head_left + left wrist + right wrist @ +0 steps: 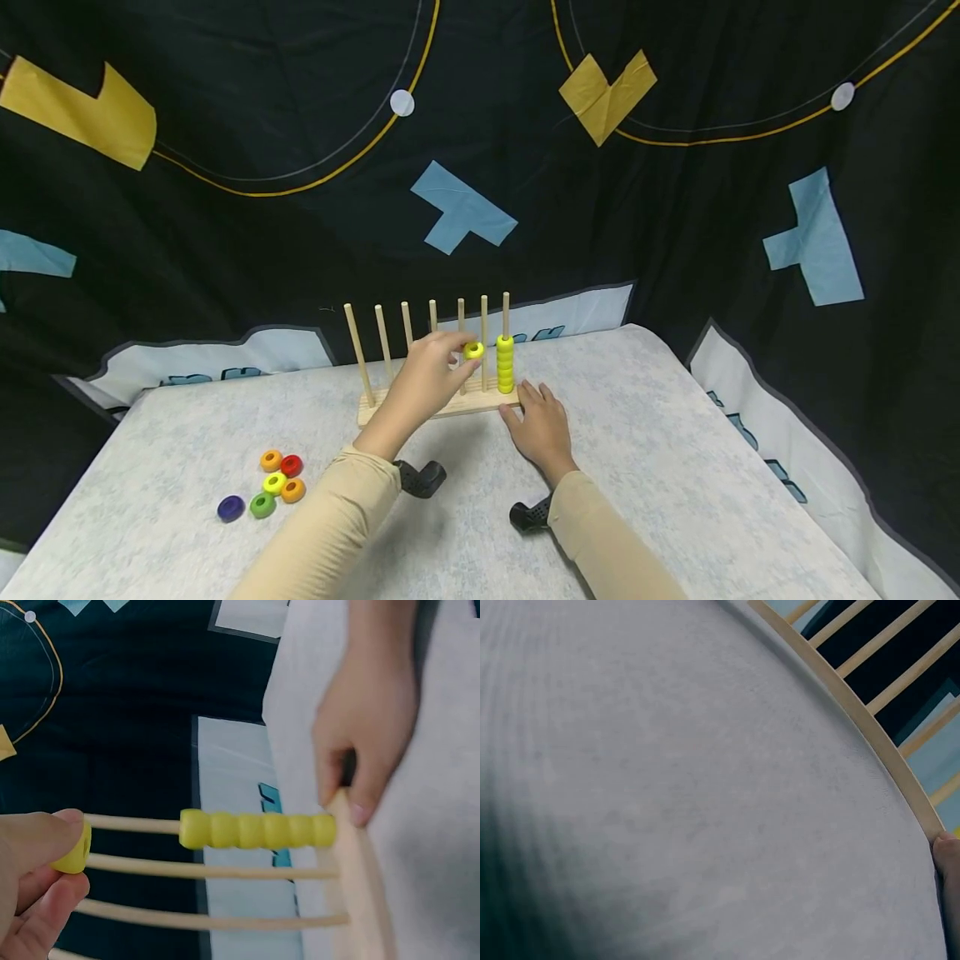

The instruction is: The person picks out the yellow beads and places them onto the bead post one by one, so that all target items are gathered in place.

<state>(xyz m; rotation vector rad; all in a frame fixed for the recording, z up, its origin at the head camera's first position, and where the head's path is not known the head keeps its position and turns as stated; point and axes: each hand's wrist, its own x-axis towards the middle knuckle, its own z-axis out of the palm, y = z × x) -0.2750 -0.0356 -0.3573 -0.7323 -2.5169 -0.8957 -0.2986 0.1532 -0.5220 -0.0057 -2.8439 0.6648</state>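
Between thumb and fingers my left hand pinches a yellow ring, held up beside the upper part of the pegs. The same yellow ring shows in the left wrist view near the tip of a peg. A wooden peg stand has several upright pegs in a row. On its rightmost peg sits a stack of yellow rings, with bare peg above them. My right hand grips the right end of the stand's base, thumb in front, as the left wrist view shows.
Loose rings lie on the table at the left: a purple ring, a green ring, a yellow ring, a red ring and two orange rings. A dark curtain hangs behind the table.
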